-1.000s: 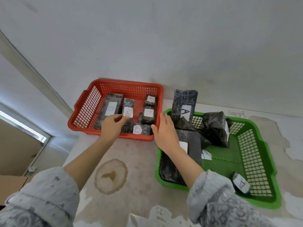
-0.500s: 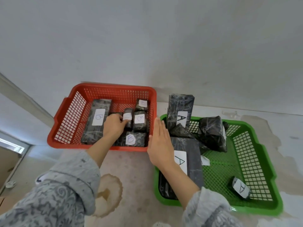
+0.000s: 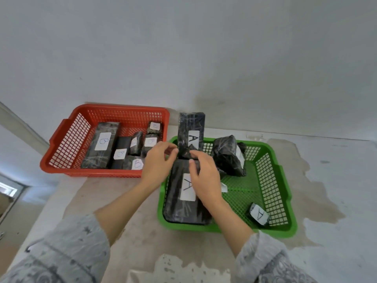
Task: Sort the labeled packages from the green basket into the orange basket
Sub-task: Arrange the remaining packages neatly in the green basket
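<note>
The orange basket (image 3: pixel 67 137) on the left holds several black wrapped packages with white B labels (image 3: pixel 103 140). The green basket (image 3: pixel 285 193) on the right holds a tall upright package marked A (image 3: pixel 191 129), a long flat package marked A (image 3: pixel 181 209), a lumpy black package (image 3: pixel 228 158) and a small package marked A (image 3: pixel 258 215). A small dark package (image 3: pixel 187 153) leans at the foot of the upright one. My right hand (image 3: pixel 204 176) pinches its right edge with thumb and forefinger. My left hand (image 3: pixel 158 163) has its fingers apart, with the tips at that package's left side.
Both baskets sit side by side on a stained, pale surface against a white wall (image 3: pixel 204 58). A white label (image 3: pixel 224 187) lies loose on the green basket's floor. The surface's left edge (image 3: pixel 51 201) drops off below the orange basket.
My left hand has left the orange basket and moved right to the green basket's far left corner. My right hand has shifted from the basket's rim onto the small dark package.
</note>
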